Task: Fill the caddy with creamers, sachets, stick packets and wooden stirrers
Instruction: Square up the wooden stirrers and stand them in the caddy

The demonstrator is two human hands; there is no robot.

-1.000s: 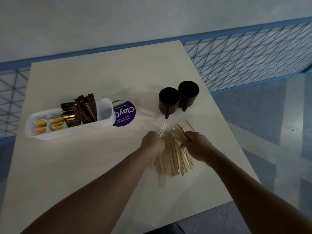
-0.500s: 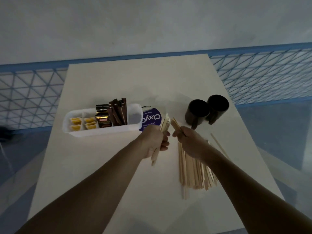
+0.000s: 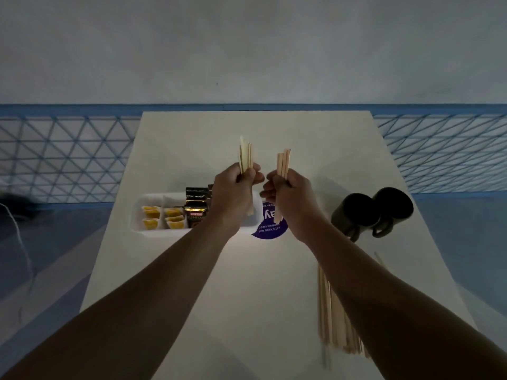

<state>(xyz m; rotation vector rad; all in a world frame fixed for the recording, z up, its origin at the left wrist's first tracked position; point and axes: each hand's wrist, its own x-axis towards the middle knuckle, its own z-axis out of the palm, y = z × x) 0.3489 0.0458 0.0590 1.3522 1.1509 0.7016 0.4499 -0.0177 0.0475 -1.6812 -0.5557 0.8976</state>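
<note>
The left hand [image 3: 235, 193] is closed around a small bundle of stirrers [image 3: 245, 157]. The fingers are curled tight around the sticks, which stand nearly upright, and their upper ends rise above the fist. The right hand [image 3: 291, 202] pinches a few stirrers [image 3: 283, 163] between the thumb and the curled fingers, and these also point up. The two hands are just beside each other and do not touch.

The caddy [image 3: 137, 215] lies on the table [image 3: 274, 275] behind the left hand, which covers its right part in this view. In its left compartments are yellow creamers [image 3: 162, 216], and next to them stand dark sachets [image 3: 196, 205]. The lower ends of the left bundle show in front of the right end of the caddy; I cannot tell if they are inside it. The pile of stirrers [image 3: 334, 325] lies on the table under the right forearm, well apart from the caddy.

A purple sticker [image 3: 270, 229] is on the table beside the caddy, and two black mugs [image 3: 370, 212] stand to the right.

One second ago both hands were down on the pile. Half a second ago they were lifting, with the sticks tilted. Now both hands are higher and the sticks stand straighter.
</note>
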